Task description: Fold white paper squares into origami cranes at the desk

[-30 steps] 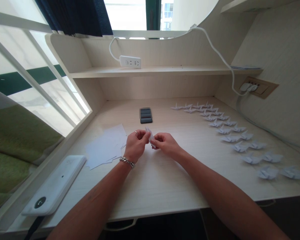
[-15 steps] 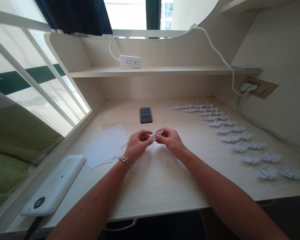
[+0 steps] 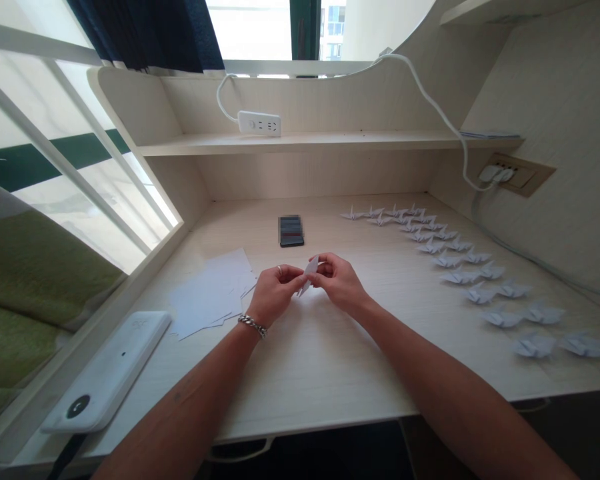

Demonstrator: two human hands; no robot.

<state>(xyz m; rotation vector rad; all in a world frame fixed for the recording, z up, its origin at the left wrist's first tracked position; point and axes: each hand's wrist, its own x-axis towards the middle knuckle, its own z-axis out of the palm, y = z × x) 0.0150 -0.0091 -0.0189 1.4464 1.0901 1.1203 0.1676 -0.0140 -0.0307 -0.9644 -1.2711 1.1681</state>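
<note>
A small folded piece of white paper (image 3: pixel 310 269) is held above the middle of the desk, its long side steeply tilted. My left hand (image 3: pixel 276 291) pinches it from the left, with a ring on one finger and a chain bracelet at the wrist. From the right, my right hand (image 3: pixel 341 280) grips it between thumb and fingers. Parts of the paper are hidden by the fingertips. Left of my left hand lies a loose stack of white paper sheets (image 3: pixel 207 293). Several folded white paper cranes (image 3: pixel 461 276) stand in rows on the right.
A dark, partly pixelated phone-like device (image 3: pixel 291 231) lies beyond my hands. At the left edge is a long white device (image 3: pixel 111 370) with a black cable. A white power strip (image 3: pixel 259 123) rests on the shelf (image 3: pixel 320 141). A white cable runs to the wall socket (image 3: pixel 520 175).
The folded paper has turned from lying nearly level to a steep, almost upright angle between my fingers. Both hands stay in nearly the same place, with small finger shifts.
</note>
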